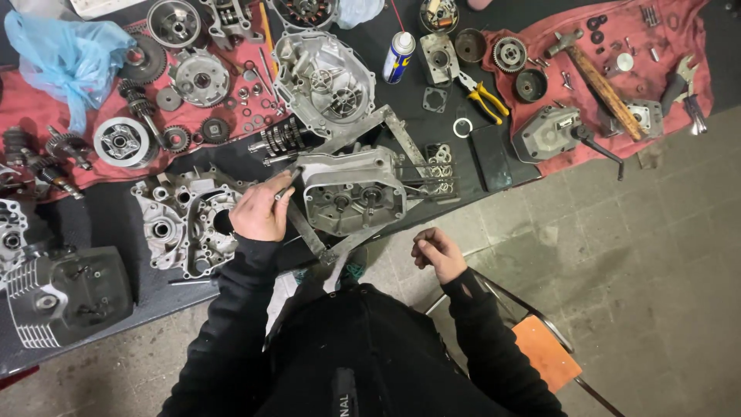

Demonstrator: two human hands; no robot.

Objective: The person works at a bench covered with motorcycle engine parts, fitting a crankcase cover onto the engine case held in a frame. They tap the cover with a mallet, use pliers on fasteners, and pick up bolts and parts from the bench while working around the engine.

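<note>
The person's left hand (261, 212) is closed around a thin metal tool (289, 185), a rod-like thing whose kind I can't make out, its tip angled up toward the left rim of the open engine case (351, 193). That grey case sits on a frame of flat metal bars (309, 232) near the front edge of the black mat (494, 158), about midway along it, with its hollow side facing up and two round bores showing inside. The right hand (438, 251) hangs off the mat's front edge over the tiled floor (633, 255), fingers curled loosely together; whether anything small is pinched in them I can't tell. Just left of the gripping hand lies another crankcase half (174, 220), and farther left, at the front left corner, a finned cylinder block (58, 297). Behind the case rests a large clutch-side cover (324, 81), with a gear shaft (282, 139) between them. A spray can (399, 56) stands toward the back edge, yellow-handled pliers (485, 96) beside it to the right. On the red cloth (679, 27) at the right end lie a wooden-handled hammer (598, 77) and scattered bolts. A blue plastic bag (58, 58) is bunched at the back left corner.
</note>
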